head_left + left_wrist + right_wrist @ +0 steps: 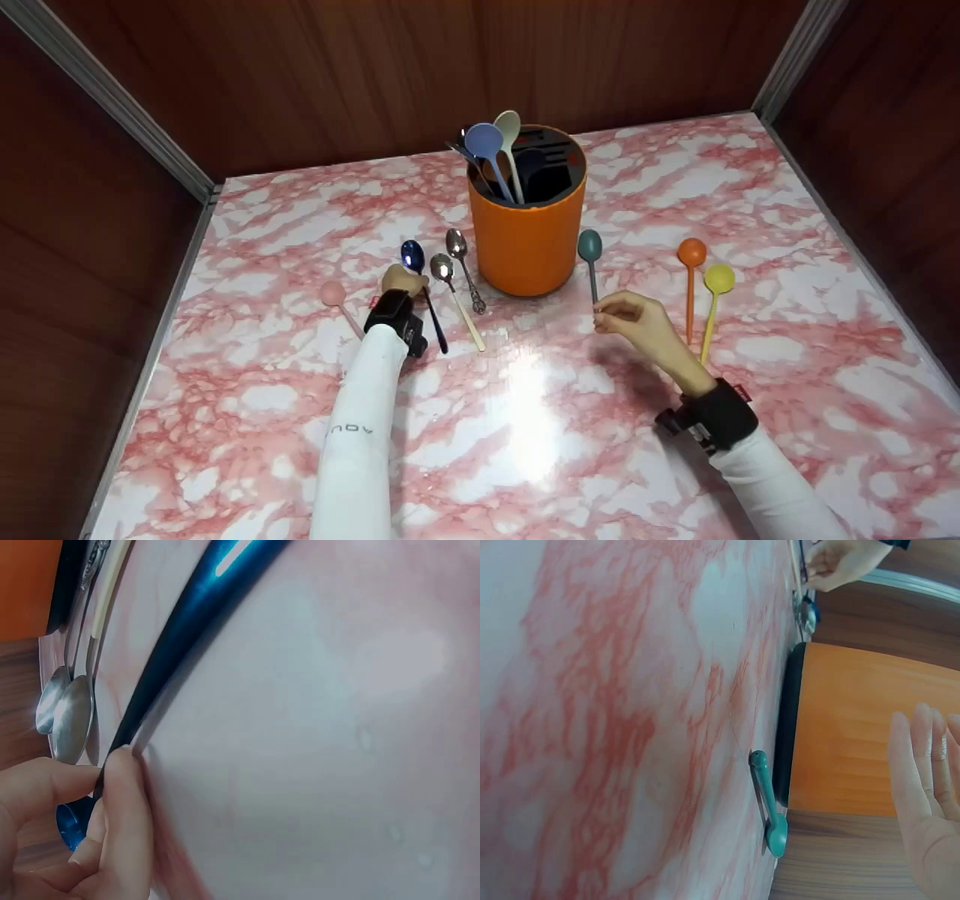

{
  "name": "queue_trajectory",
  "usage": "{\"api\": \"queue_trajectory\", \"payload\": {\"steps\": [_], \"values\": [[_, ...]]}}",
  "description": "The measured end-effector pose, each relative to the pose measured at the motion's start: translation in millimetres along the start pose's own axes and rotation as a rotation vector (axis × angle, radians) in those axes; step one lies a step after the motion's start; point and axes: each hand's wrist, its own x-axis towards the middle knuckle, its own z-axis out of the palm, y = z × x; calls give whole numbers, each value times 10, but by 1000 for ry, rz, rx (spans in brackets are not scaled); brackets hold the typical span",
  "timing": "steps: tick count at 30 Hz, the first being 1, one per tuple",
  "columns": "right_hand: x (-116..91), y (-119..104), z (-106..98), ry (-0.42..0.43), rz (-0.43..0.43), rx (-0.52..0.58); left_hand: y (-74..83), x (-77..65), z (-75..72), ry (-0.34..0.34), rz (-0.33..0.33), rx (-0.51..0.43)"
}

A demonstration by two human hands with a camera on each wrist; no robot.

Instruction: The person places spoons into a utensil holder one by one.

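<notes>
My left hand point(403, 280) pinches a dark blue metal spoon point(412, 256) between thumb and fingers. In the left wrist view its shiny blue handle point(172, 652) runs up and away from the fingertips. On the other side, my right hand point(639, 324) is raised over the table beside a teal spoon point(590, 245), its fingers overlapping the handle's end in the head view. The right wrist view shows that hand point(930, 802) with extended fingers and nothing in them, apart from the teal spoon point(768, 799), which lies on the table.
An orange utensil holder point(529, 251) stands at the back centre, with a purple spoon point(484, 140) and a cream spoon point(508, 127) upright in it. Two silver spoons point(442, 267) lie left of it, a pink spoon point(333, 293) farther left. Orange point(691, 252) and yellow point(719, 278) spoons lie right.
</notes>
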Motion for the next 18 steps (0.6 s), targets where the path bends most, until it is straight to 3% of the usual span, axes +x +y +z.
{"api": "queue_trajectory", "payload": {"steps": [2, 3, 5, 8, 9, 12, 15, 16, 18], "values": [[3, 2, 5, 7, 12, 2, 301, -399, -267, -10, -10, -48], [4, 3, 7, 8, 13, 1, 520, -693, -478, -39, -27, -104], [4, 8, 6, 9, 12, 1, 873, -1125, -776, -88, -86, -211], [1, 12, 5, 7, 6, -5, 1211, -1548, -1077, -151, -175, -383], [0, 13, 6, 7, 5, -8, 1227, -1588, -1113, -171, -167, -440], [-1, 18, 7, 9, 10, -16, 1026, -1388, -1005, -178, -128, -460], [0, 21, 7, 11, 18, -17, 731, -1120, -852, -213, -56, -537], [0, 22, 7, 12, 20, -17, 759, -1125, -881, -219, -101, -520], [2, 21, 6, 10, 19, -18, 782, -1150, -914, -253, -142, -592]]}}
